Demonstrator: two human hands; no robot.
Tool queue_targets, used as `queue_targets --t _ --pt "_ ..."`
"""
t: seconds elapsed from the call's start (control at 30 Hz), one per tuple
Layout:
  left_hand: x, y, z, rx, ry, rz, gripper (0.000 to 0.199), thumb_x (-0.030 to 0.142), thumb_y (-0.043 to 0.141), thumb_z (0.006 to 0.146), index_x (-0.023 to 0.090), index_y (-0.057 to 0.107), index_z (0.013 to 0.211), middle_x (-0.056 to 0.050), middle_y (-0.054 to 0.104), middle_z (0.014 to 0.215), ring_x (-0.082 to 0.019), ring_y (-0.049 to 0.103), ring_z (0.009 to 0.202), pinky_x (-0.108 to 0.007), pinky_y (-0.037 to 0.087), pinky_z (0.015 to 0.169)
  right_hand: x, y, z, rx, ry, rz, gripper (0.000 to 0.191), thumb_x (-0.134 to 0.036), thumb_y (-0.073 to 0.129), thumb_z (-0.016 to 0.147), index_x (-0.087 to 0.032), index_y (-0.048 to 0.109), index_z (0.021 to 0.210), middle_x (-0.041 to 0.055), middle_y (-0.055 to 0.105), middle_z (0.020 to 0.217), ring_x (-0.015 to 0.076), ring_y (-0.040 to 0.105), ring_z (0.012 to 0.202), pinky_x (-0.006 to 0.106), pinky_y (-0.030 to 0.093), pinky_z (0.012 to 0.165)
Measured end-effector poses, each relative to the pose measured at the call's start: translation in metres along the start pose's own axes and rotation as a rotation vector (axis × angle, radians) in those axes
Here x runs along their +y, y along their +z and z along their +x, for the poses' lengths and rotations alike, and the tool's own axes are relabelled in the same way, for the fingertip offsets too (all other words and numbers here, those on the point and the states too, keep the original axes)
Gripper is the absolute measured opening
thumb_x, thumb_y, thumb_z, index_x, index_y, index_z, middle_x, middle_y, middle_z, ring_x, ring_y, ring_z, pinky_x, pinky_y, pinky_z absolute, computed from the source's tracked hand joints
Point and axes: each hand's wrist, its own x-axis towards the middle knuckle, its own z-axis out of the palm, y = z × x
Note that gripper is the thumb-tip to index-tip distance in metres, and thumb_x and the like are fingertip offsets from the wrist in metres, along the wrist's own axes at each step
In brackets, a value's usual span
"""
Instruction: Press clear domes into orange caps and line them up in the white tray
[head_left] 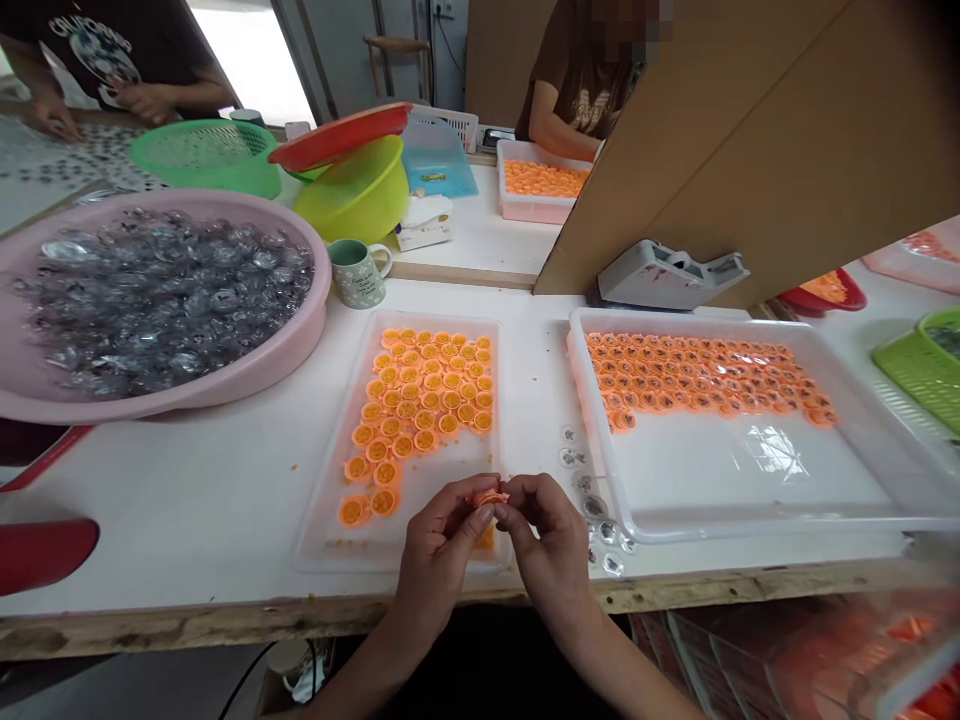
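Between the fingertips of my left hand [442, 535] and my right hand [547, 540] is a small round orange plastic piece [489, 497]. Both hands pinch it, just above the near right corner of a shallow white tray [319, 530]. Rows of orange cups [427, 395] with yellowish filling fill the tray's far part. To the right, a larger white tray [735, 520] holds rows of orange pieces [690, 375] with dark marks on top. Several clear round covers [594, 506] lie on the table between my right hand and that larger tray.
A pink basin [300, 350] heaped with clear covers stands at the left, beside a green mug [358, 275]. Behind are stacked basins [360, 190] and a tape dispenser [667, 275] against a cardboard partition [720, 150]. Two other people work across the table.
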Motion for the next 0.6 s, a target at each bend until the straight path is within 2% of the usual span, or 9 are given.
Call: queue_targets --t 0.1,0.17,0.27,0.33,0.47,0.6 --pt "0.001 -0.001 0.001 -0.050 -0.002 -0.165 0.028 0.022 0.066 0.086 0.024 0.066 0.114 -0.004 0.071 0.109 -0.018 0.064 0.102 -0.031 0.050 0.094 -0.003 -0.002 0.001 -0.047 -0.040 -0.009 0.018 -0.022 0.066 0.086 -0.025 0.060 0.102 -0.0021 0.065 0.083 0.0134 0.063 0.072 0.026 0.053 0.064" --pt "0.002 -0.001 0.002 -0.090 -0.022 -0.243 0.029 0.021 0.064 0.087 0.026 0.064 0.116 -0.003 0.070 0.110 -0.018 0.063 0.105 -0.031 0.049 0.095 -0.006 -0.004 0.001 -0.073 -0.136 -0.031 0.019 -0.018 0.063 0.088 -0.026 0.059 0.105 -0.0016 0.067 0.088 0.0131 0.064 0.075 0.026 0.053 0.067" --pt "0.006 -0.003 0.002 -0.135 -0.014 -0.165 0.022 0.020 0.065 0.086 0.022 0.066 0.108 -0.004 0.070 0.108 -0.019 0.062 0.106 -0.029 0.049 0.093 -0.011 -0.009 0.000 -0.055 -0.307 -0.130 0.021 -0.009 0.060 0.088 -0.025 0.061 0.103 -0.0007 0.067 0.091 0.0124 0.063 0.079 0.025 0.051 0.071" --pt "0.010 -0.004 0.002 -0.149 0.009 -0.078 0.019 0.019 0.067 0.085 0.021 0.066 0.103 -0.004 0.070 0.104 -0.019 0.064 0.101 -0.029 0.051 0.090 -0.014 -0.012 -0.001 -0.051 -0.364 -0.163 0.025 -0.006 0.060 0.087 -0.024 0.061 0.104 -0.0006 0.066 0.090 0.0122 0.062 0.079 0.024 0.050 0.071" --pt "0.016 -0.007 0.000 -0.182 0.035 -0.019 0.015 0.017 0.067 0.085 0.022 0.064 0.099 -0.001 0.070 0.097 -0.017 0.067 0.094 -0.027 0.054 0.084 -0.018 -0.017 -0.002 -0.084 -0.344 -0.101 0.028 -0.006 0.062 0.086 -0.024 0.060 0.106 -0.0009 0.063 0.086 0.0132 0.061 0.079 0.026 0.050 0.072" --pt "0.015 -0.007 0.001 -0.212 0.079 -0.026 0.023 0.016 0.064 0.088 0.025 0.065 0.109 -0.002 0.071 0.105 -0.016 0.067 0.099 -0.026 0.054 0.088 -0.019 -0.018 -0.002 -0.050 -0.331 -0.093 0.016 -0.007 0.065 0.085 -0.022 0.062 0.092 -0.0005 0.063 0.081 0.0134 0.061 0.076 0.026 0.049 0.069"
